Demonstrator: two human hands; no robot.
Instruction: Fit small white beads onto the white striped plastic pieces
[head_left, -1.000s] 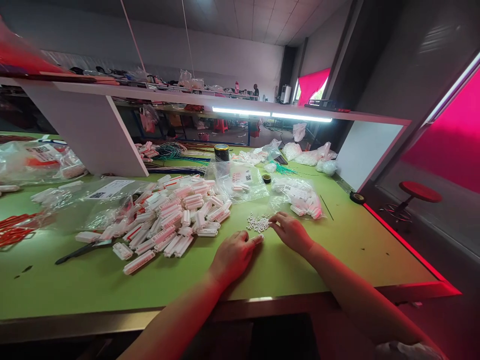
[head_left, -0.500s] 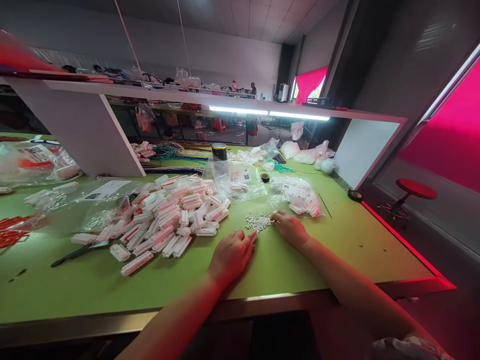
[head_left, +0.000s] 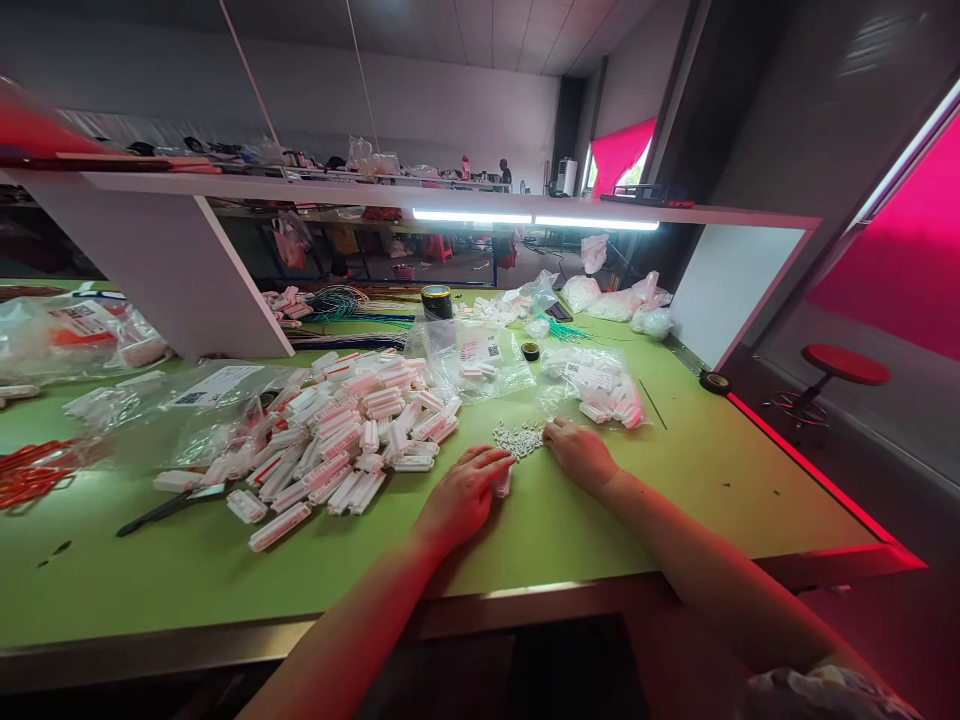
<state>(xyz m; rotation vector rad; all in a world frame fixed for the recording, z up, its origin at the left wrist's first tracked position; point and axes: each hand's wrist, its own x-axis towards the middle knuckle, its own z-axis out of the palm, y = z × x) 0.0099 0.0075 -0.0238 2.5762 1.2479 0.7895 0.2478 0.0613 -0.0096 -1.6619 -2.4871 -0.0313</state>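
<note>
My left hand (head_left: 459, 498) rests low over the green table, its fingers closed around a small white plastic housing (head_left: 504, 482) that shows past the fingertips. Just beyond lies a loose heap of tiny white pieces (head_left: 516, 440). At the heap's right edge is my right hand (head_left: 580, 456), thumb and fingers drawn together at the tips. Whatever may be between those fingertips is too small to make out. Left of my hands spreads a large pile of white plastic housings (head_left: 352, 430).
Clear bags of parts (head_left: 592, 385) lie behind my right hand, near a black tape roll (head_left: 530, 351). A black-handled tool (head_left: 161, 510) sits at the left. A shelf (head_left: 480, 200) with lit tubes spans the back. A red stool (head_left: 846, 365) stands right.
My left fingers have shifted and straightened a little, so more of the white housing shows beneath them. My right hand stays at the heap's edge. The view has moved slightly.
</note>
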